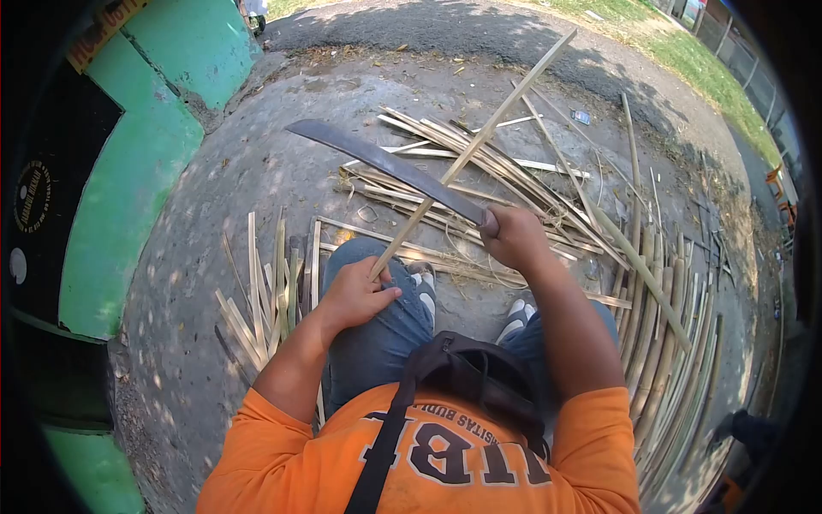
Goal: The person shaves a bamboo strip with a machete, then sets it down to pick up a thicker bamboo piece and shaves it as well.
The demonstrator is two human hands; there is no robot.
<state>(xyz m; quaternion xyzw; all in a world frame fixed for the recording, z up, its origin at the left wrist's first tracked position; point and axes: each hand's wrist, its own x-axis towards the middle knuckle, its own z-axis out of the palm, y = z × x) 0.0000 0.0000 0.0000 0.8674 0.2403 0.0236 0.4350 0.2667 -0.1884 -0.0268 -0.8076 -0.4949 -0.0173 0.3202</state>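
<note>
My left hand (358, 294) is closed around the lower end of a long bamboo strip (476, 141), just above my left knee. The strip slants up and to the right, away from me. In my right hand (516, 236) is the handle of a machete (390, 164), its dark blade pointing to the upper left. Blade and strip cross between my hands; whether they touch, I cannot tell. Split bamboo strips (467, 146) lie in a loose pile on the ground beyond my feet.
Bamboo poles (655, 334) lie on the right, and shorter strips (257, 300) are on the left. A black bag (479, 381) rests at my lap. A green wall (128, 206) stands at the left. Part of a dark-clothed person (749, 433) shows at the lower right.
</note>
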